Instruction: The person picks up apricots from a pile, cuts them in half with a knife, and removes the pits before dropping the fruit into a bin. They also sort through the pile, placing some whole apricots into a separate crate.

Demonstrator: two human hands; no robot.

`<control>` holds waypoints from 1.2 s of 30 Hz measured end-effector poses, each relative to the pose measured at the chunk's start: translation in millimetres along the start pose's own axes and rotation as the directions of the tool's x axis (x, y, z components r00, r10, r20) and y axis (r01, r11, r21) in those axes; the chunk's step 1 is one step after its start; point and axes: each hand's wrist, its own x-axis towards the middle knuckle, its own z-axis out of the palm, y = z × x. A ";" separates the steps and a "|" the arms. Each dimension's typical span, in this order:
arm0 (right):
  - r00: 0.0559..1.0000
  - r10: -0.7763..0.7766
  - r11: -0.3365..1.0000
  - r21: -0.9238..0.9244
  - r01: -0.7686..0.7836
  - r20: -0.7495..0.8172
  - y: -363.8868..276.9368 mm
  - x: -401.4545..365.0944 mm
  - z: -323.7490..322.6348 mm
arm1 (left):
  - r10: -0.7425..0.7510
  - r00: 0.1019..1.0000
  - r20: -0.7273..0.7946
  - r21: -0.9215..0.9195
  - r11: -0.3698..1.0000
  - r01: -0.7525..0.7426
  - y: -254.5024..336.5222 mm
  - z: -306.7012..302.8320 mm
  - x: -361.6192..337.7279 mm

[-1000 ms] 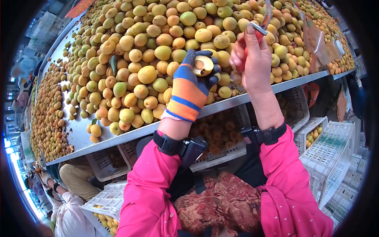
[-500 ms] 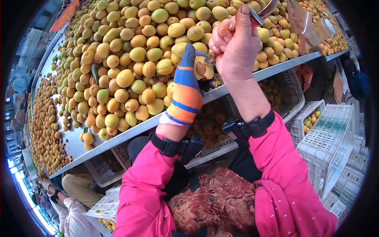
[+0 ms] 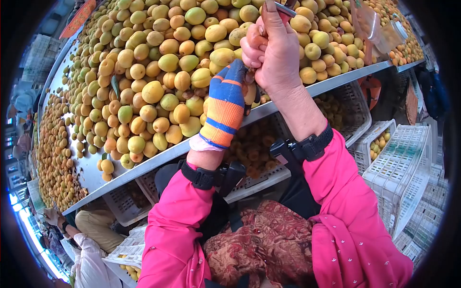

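My left hand (image 3: 224,108), in a blue and orange striped knit glove, is closed around a cut apricot (image 3: 250,93) at the table's front edge. Most of that fruit is hidden by the glove and my other hand. Bare and closed, my right hand (image 3: 274,55) grips a small metal tool (image 3: 287,9) whose shiny end sticks out above the thumb; its kind is not clear. The fingers of both hands meet or nearly meet over the fruit. Behind them spreads a large heap of yellow-orange apricots (image 3: 168,65).
The metal table edge (image 3: 144,168) runs diagonally below my hands. Under it, a crate (image 3: 259,185) holds halved fruit. White plastic crates (image 3: 398,168) stack at right. A clear container (image 3: 390,38) lies on the far right fruit. Another person's sleeve (image 3: 91,254) shows lower left.
My right hand has moved left and slightly up, bringing the tool with it. My left hand has tilted and closed over the apricot, whose cut face and pit showed before.
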 end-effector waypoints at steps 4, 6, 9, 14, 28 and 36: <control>0.973 -0.145 0.971 -0.214 0.105 -0.179 7.3 -5.1 9.2 | 0.141 0.988 -0.068 0.154 0.980 -0.129 -9.4 9.3 3.3; 0.927 -0.364 0.902 -0.284 0.325 -0.094 14.5 -6.8 7.9 | 0.323 0.939 -0.118 0.376 0.890 -0.259 -10.9 12.5 2.3; 0.954 -0.249 0.951 -0.227 0.209 -0.166 8.3 -9.7 7.6 | 0.074 0.996 -0.041 0.193 0.979 -0.064 -6.9 11.4 4.4; 0.983 -0.090 0.996 -0.008 0.090 -0.157 7.5 5.2 -9.7 | -0.076 0.997 0.020 -0.052 0.996 0.077 -19.4 8.9 7.1; 0.940 -0.231 0.970 0.021 0.244 -0.251 11.6 11.9 -16.6 | -0.491 0.807 0.327 -0.926 0.005 0.378 16.9 -8.2 11.8; 0.940 -0.334 0.938 -0.077 0.339 0.076 -2.2 0.8 -6.5 | -0.606 0.696 0.385 -0.859 0.040 0.510 25.0 -9.2 16.7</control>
